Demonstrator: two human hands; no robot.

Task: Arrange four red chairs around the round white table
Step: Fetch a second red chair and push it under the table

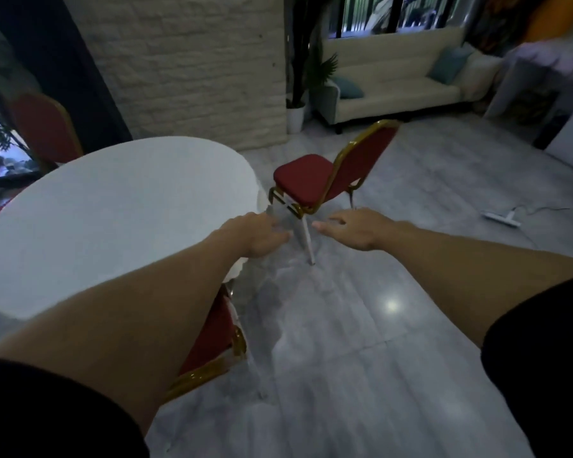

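A: Where does the round white table (113, 219) end, and what room lies beside it?

B: Its curved rim runs from upper left down to lower centre. To the right of that rim the grey tiled floor (361, 325) lies open as far as the cream sofa (394, 81) against the far wall. A white power strip (501, 218) with its cord rests on the floor at right, well apart from the chairs.

A: How is the chair ahead (325, 173) oriented?

B: It stands just beside the table's right rim, tilted. The seat faces left toward the table, the backrest rises to the upper right, and one pale leg slants down to the floor between the hands.

A: And the other chairs?

B: One, the near chair (217, 338), sits at the lower rim, partly under the table and hidden by the left forearm. Another, the far chair (45, 127), shows its red back beyond the far left rim. A red patch at the left edge is too small to identify.

A: State of the hands?

B: The left hand (257, 234) and the right hand (351, 228) both reach forward, fingers spread and holding nothing, either side of the chair's leg, near it but apart from the frame
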